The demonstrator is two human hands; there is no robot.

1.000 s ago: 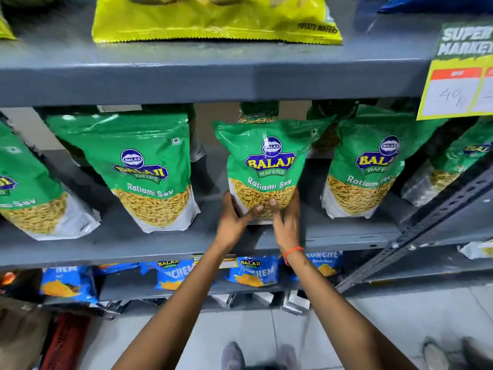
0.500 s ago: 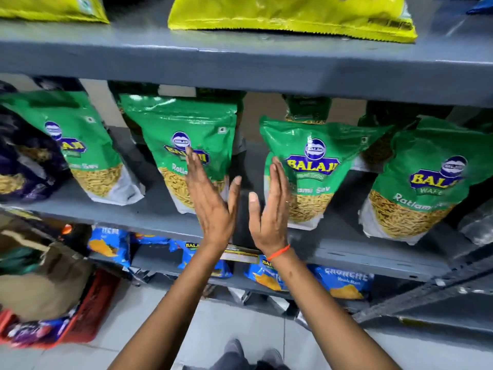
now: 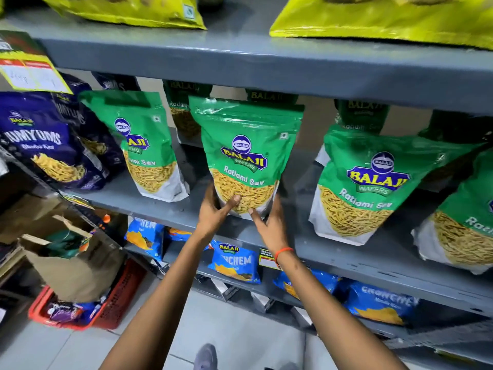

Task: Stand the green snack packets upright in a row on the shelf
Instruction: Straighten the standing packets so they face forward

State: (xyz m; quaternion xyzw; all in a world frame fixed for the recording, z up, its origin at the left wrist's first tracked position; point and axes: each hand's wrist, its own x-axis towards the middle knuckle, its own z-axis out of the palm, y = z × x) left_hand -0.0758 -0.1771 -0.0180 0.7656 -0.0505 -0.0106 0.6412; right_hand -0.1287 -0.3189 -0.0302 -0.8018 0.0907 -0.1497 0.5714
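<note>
Green Balaji Ratlami Sev packets stand in a row on the grey middle shelf point(image 3: 149, 206). Both hands grip the bottom of the centre green packet point(image 3: 246, 148), which stands upright. My left hand point(image 3: 214, 209) holds its lower left corner with the thumb across the front. My right hand point(image 3: 269, 222) holds its lower right corner. Another green packet point(image 3: 144, 145) stands to its left, and a third green packet point(image 3: 373, 182) leans to its right. More green packets sit behind in the shade.
Dark blue Yumyums packets point(image 3: 45, 145) fill the shelf's left end. Yellow packets point(image 3: 128, 9) lie on the upper shelf. Blue packets point(image 3: 234, 260) line the lower shelf. A cardboard box point(image 3: 72, 263) and a red basket point(image 3: 117, 303) stand on the floor at left.
My hands let go of one green packet, moved left with open palms, and now grip the bottom of the neighbouring packet. My view has swung left.
</note>
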